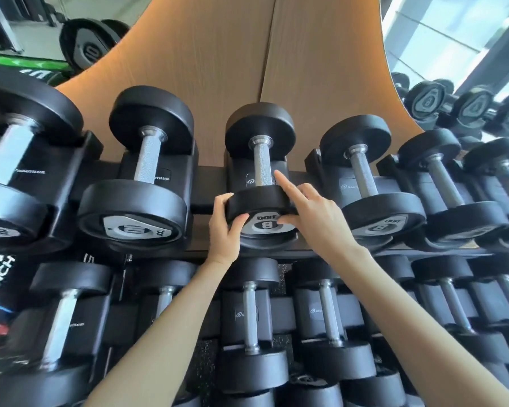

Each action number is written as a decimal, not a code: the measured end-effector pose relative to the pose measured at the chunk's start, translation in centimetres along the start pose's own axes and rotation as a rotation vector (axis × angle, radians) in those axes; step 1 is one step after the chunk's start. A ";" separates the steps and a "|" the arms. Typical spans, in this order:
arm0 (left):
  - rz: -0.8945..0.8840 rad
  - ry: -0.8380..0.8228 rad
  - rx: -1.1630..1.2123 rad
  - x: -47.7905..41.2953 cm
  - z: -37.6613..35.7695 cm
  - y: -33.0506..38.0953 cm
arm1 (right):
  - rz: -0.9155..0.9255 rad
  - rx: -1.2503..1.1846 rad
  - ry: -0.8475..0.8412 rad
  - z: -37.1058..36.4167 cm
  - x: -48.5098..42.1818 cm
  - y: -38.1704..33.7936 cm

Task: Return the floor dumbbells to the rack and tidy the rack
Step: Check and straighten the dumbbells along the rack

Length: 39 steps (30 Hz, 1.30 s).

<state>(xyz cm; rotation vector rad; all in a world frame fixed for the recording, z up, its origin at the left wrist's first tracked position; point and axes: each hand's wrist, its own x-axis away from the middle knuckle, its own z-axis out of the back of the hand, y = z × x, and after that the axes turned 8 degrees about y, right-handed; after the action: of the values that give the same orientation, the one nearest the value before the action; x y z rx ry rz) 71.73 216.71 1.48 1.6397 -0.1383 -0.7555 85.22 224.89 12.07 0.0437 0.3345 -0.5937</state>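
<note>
Both hands close on the near head of a black rubber-headed, steel-handled dumbbell marked 8 (pixel 260 164). It sits in its black moulded cradle (pixel 241 171) at the centre of the frame, on the upper tier of the black steel rack (pixel 207 186). The left hand (pixel 225 227) clamps the head's left rim, fingers over the top and thumb on the face. The right hand (pixel 309 212) holds the right rim, thumb on the silver number plate and forefinger stretched straight toward the handle. The dumbbell's long axis runs away from the person, up the frame toward the tan wood-grain wall panel (pixel 247 54). Any straightening therefore looks to be a twist or push along that line, with both hands equally near. Each cradle in sight holds one weight: a larger black dumbbell marked 10 (pixel 147 160) left of centre, a smaller black neighbour dumbbell (pixel 363 171) to the right, and lower-tier dumbbells (pixel 250 315) at the bottom. No floor dumbbell is in view.
</note>
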 end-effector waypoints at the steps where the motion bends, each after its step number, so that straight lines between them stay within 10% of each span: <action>1: 0.047 -0.096 -0.052 0.0 0.5 0.6 | -0.026 -0.081 0.020 -0.5 1.0 0.1; 8: -0.396 -0.235 -0.966 5.8 8.0 5.8 | -0.053 -0.049 0.083 -0.5 8.6 -1.2; 13: -0.273 -0.246 -1.202 14.2 14.0 8.0 | -0.032 -0.090 0.048 -1.1 15.6 -5.8; 27: -0.295 -0.170 -1.398 25.2 22.5 15.7 | 0.149 -0.209 0.092 2.5 24.1 -13.7; 39: -0.341 -0.270 -1.367 17.3 25.1 13.3 | 0.116 -0.153 0.099 0.1 17.8 -16.9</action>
<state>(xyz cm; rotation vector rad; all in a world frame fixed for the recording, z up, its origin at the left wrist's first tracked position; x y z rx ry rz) 75.87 184.08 6.32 0.2497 0.4105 -0.9883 89.68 201.20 7.40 -0.0544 0.4693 -0.4503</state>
